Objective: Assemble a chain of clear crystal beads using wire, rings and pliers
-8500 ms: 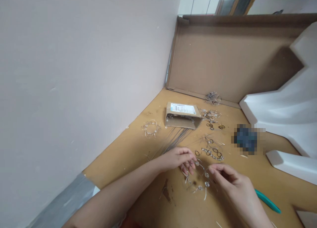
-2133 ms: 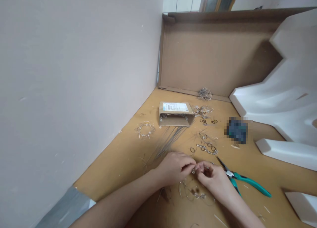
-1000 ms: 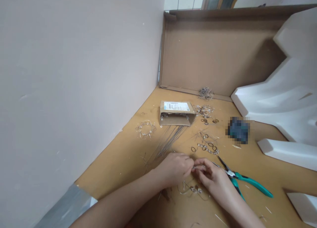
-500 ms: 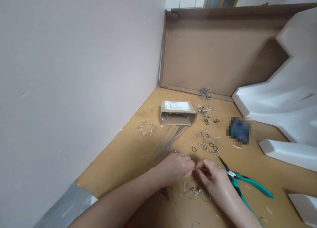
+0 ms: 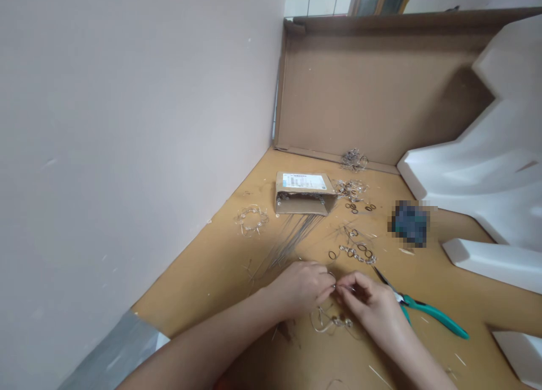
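Note:
My left hand [image 5: 305,287] and my right hand [image 5: 365,301] meet fingertip to fingertip over the table. Both are closed in a pinch on a thin metal wire [image 5: 332,275], little of which shows between the fingers. Just beneath them lies or hangs a wire piece with clear beads [image 5: 339,321]; whether it joins the pinched wire I cannot tell. Long-nose pliers with green handles [image 5: 438,315] rest open beside my right hand, partly covered by it. Beyond the hands lie a bead chain [image 5: 359,255] and several dark rings [image 5: 332,255].
Straight wires [image 5: 292,243] fan out before a small open cardboard box [image 5: 302,182]. A beaded wire ring [image 5: 252,219] lies left, wire heaps [image 5: 353,160] at the back. A pixelated dark object [image 5: 409,223] and white foam pieces [image 5: 491,263] stand right; a pale wall [image 5: 148,125] borders the left.
My right hand has shifted slightly right and now covers more of the pliers' lower handle. The beaded wire piece below has moved slightly right. Both hands stay pinched together.

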Motion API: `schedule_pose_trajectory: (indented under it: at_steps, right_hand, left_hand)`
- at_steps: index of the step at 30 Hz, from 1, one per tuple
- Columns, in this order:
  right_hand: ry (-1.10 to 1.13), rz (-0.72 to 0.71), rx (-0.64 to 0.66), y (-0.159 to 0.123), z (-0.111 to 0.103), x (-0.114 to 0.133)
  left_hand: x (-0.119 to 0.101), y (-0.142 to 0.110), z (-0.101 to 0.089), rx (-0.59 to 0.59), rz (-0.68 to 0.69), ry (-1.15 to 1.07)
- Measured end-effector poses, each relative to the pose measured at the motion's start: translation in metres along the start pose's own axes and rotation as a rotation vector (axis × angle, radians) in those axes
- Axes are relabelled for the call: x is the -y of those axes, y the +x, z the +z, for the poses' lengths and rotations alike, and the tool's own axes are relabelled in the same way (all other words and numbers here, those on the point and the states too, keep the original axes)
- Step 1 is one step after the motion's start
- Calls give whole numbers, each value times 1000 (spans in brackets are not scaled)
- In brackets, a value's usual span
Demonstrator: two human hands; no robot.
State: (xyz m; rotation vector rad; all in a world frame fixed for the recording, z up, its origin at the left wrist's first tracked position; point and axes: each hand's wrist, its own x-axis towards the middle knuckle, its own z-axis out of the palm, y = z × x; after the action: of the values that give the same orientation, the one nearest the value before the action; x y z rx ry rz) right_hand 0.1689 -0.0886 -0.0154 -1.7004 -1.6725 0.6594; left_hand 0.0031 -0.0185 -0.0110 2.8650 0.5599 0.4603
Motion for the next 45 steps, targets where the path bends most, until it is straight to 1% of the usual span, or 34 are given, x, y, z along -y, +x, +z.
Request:
schedule_pose_trajectory:
  at_steps: [9,13,19,22,26,28,31,36,39,42,45]
  right_hand:
    - [240,116,111,2,-8,-3]
    - [287,134,114,2,-11,-3]
    - [325,139,103,2,-11,-3]
    - [338,140,75,1,-8,-4]
    - [345,155,44,1,-9,-5]
    - [345,162,40,1,-10,-5]
    - [341,171,31,1,-10,-4]
    - [348,183,28,1,-6,-5]
    - [366,192,30,2,-8,-6]
    - [378,204,34,2,-11,-4]
    - [386,230,48,2,-12,-2]
  left_hand:
    - [4,0,-5,-8,5,-105]
    - [1,-1,-9,-11,-5,-82]
    - [-6,0,-11,-13,-37,-120]
    - [-7,-1,-9,-39,-71,-222]
    - [-5,-2,-10,-75,-180,-467]
    - [-3,-2,-11,-75,-159,-517]
    - [1,-1,-9,-95,-109,-488]
    - [-1,0,1,-156,-110,-407]
    - [-3,0,2,-202,-134,-478]
    - [-2,-1,-1,-202,-145,-540]
    - [-1,-1,-2,-190,-139,-512]
